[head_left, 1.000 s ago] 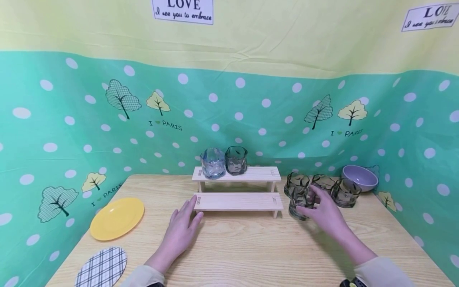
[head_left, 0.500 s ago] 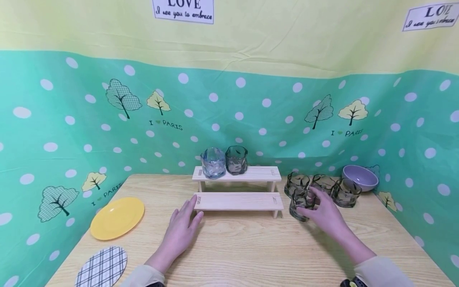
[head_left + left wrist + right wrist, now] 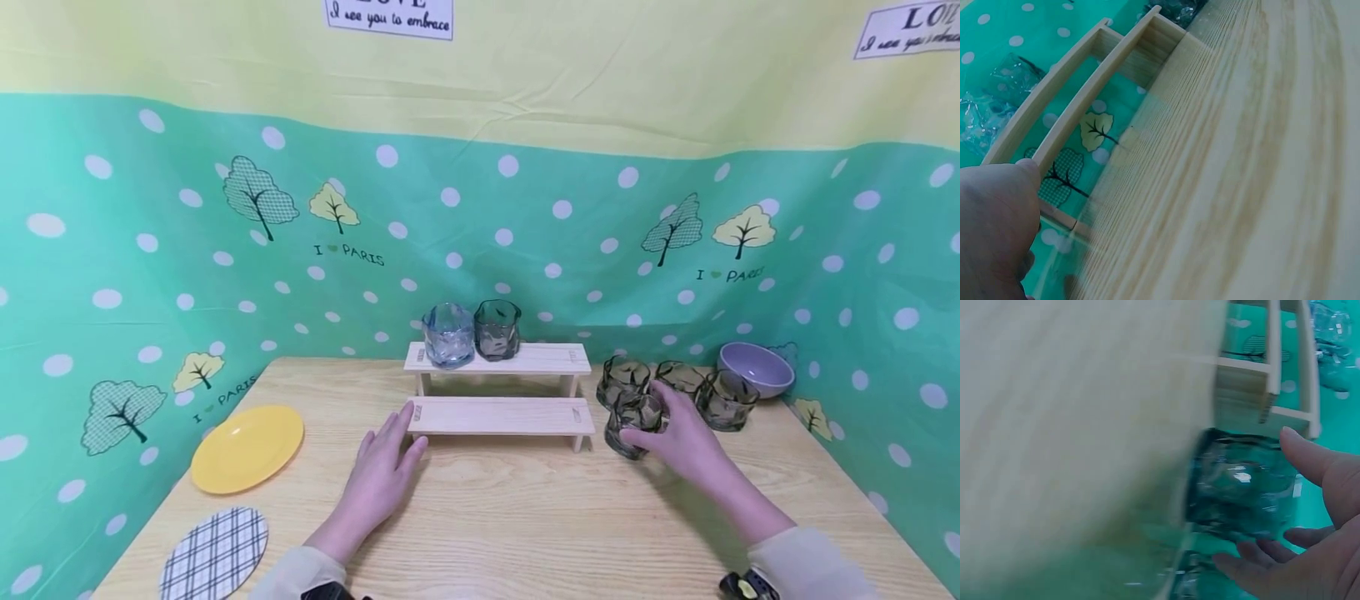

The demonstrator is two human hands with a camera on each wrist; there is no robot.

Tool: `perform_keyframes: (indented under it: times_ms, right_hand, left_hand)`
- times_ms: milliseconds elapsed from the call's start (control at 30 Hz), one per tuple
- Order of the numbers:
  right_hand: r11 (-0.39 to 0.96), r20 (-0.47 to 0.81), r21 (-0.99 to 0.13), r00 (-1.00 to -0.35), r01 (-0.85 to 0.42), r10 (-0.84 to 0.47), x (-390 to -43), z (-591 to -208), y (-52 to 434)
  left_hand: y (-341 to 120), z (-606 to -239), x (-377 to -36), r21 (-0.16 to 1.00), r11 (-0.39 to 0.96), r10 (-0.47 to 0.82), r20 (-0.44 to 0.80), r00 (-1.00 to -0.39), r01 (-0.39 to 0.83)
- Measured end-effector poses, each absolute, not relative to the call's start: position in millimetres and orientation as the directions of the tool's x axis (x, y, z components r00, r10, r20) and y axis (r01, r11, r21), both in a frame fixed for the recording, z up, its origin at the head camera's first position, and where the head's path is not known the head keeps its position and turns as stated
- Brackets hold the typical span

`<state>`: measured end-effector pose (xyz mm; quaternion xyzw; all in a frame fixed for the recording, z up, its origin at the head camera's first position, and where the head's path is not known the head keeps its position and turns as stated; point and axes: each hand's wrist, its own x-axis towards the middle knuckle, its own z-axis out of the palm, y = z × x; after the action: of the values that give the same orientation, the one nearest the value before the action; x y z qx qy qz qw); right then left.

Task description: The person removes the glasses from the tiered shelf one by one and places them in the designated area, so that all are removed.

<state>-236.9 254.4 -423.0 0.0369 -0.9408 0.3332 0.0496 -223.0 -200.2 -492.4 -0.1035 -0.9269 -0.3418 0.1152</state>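
Note:
My right hand (image 3: 688, 437) is curved round a smoky grey drinking glass (image 3: 628, 421), thumb on its near side and fingers on the far side. In the right wrist view the thumb tip meets one edge of this wavy-sided glass (image 3: 1241, 484), and the fingertips sit at the opposite edge. My left hand (image 3: 381, 471) lies with fairly straight fingers against the left end of the lower wooden shelf (image 3: 498, 417). On the upper shelf (image 3: 551, 358) stand a clear bluish glass (image 3: 449, 337) and a dark grey glass (image 3: 497, 332).
Several more smoky glasses crowd the right hand: one behind (image 3: 622, 377), another farther back (image 3: 678, 377), a third to the right (image 3: 727, 402). A purple bowl (image 3: 756, 371) sits at the back right corner. At left lie a yellow plate (image 3: 247, 450) and a checked round mat (image 3: 215, 554).
The head view has dipped slightly. The glass at my right hand has shifted and turned a little within the fingers; my left hand stays at the shelf end.

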Motion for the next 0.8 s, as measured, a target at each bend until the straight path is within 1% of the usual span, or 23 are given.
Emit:
perform_keyframes:
  times_ms: [67, 233, 567, 800]
  right_hand:
    - [0.789, 0.135, -0.603, -0.990, -0.115, -0.041, -237, -413, 252]
    - [0.781, 0.206, -0.602, -0.977, -0.167, -0.050, -242, -389, 239]
    - [0.687, 0.247, -0.684, -0.964, -0.246, -0.099, -264, -362, 189]
    - [0.611, 0.270, -0.733, -0.952, -0.298, -0.141, -280, -353, 158]
  left_hand:
    - [-200, -491, -223, 0.607, 0.747, 0.115, 0.285, -0.952, 0.272]
    - [-200, -489, -224, 0.603, 0.749, 0.116, 0.289, -0.950, 0.275]
    - [-201, -491, -223, 0.608, 0.744, 0.113, 0.293, -0.949, 0.276]
    - [-200, -493, -223, 0.619, 0.741, 0.108, 0.273, -0.956, 0.261]
